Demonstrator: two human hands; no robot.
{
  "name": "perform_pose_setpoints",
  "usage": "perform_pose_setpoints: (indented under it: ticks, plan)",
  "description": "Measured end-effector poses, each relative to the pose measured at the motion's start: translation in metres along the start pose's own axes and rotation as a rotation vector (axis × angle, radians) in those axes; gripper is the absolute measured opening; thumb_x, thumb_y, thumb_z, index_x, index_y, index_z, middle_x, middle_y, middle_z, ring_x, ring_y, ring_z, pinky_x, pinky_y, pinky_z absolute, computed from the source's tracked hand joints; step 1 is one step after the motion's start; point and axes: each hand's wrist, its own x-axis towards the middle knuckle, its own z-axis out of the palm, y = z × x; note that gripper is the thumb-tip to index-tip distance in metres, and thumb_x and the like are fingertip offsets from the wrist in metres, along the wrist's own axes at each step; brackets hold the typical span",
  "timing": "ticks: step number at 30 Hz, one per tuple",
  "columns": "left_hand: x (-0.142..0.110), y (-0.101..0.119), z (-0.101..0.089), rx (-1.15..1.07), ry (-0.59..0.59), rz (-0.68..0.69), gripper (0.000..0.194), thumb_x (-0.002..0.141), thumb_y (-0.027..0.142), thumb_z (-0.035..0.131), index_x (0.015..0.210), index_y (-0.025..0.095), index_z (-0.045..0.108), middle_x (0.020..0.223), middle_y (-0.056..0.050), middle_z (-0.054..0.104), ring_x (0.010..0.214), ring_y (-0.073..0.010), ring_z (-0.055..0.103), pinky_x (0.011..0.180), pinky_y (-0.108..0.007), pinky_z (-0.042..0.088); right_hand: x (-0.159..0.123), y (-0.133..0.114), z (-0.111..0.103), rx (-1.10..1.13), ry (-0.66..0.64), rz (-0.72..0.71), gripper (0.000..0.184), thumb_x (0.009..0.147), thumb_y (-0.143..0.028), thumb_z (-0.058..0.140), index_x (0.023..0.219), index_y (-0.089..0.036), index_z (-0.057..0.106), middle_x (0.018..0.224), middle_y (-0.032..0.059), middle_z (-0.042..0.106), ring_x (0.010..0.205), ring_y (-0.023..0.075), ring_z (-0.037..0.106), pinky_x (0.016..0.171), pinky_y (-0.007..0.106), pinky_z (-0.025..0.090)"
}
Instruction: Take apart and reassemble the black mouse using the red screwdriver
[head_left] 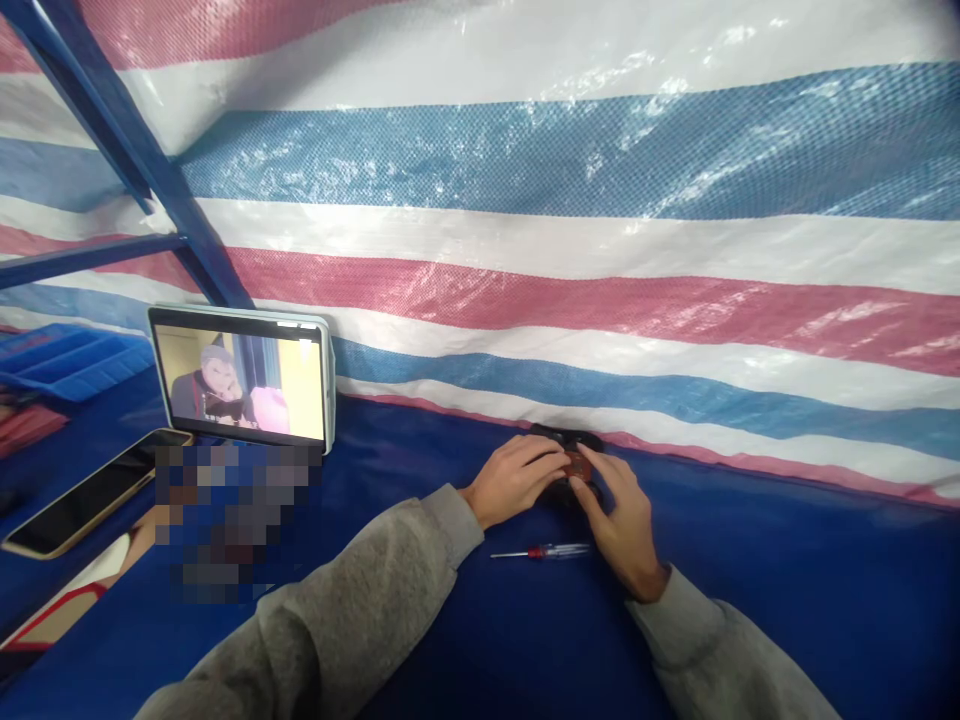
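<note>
A small dark object with an orange-brown face (579, 465) lies on the blue tabletop near the foot of the striped sheet. My left hand (517, 478) reaches it from the left, with its fingers bent onto the top edge. From the right, my right hand (619, 515) grips its side between thumb and fingers. The fingers cover much of it, so I cannot tell its kind. Behind it rests another black item (568, 437), partly hidden. A screwdriver (547, 552) with a clear and red handle lies just in front of my hands, its tip pointing left.
A tablet (244, 375) playing a video leans upright on the left. Before it lie a phone (97, 492) and a blurred-out patch. A blue compartment tray (75, 360) sits at far left, below a blue metal frame (120, 130). The striped plastic sheet (600, 310) walls off the back.
</note>
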Motion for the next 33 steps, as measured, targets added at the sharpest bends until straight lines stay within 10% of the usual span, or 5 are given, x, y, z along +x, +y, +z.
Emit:
perform_pose_setpoints:
  ticks: [11,33]
  plan:
    - [-0.0014,-0.0027,-0.0004,-0.241,0.004,-0.195,0.053,0.094,0.04,0.06,0.142,0.026,0.044,0.14,-0.009,0.052,0.129,-0.0235,0.052,0.111,-0.04,0.044,0.0025,-0.0019,-0.0006,0.05,0.054,0.069,0.037,0.088,-0.045,0.06,0.118,-0.024,0.065,0.11,0.0073,0.071,0.101,0.0245,0.066,0.091,0.041,0.052]
    - [-0.0071,-0.0062,0.004,-0.244,0.053,-0.169,0.043,0.099,0.036,0.051,0.141,0.025,0.049,0.132,-0.007,0.06,0.12,-0.0201,0.06,0.106,-0.036,0.049,0.0008,-0.0007,-0.0004,0.16,0.147,0.227,0.043,0.082,-0.043,0.067,0.12,-0.02,0.068,0.097,0.007,0.074,0.088,0.0222,0.07,0.088,0.039,0.055]
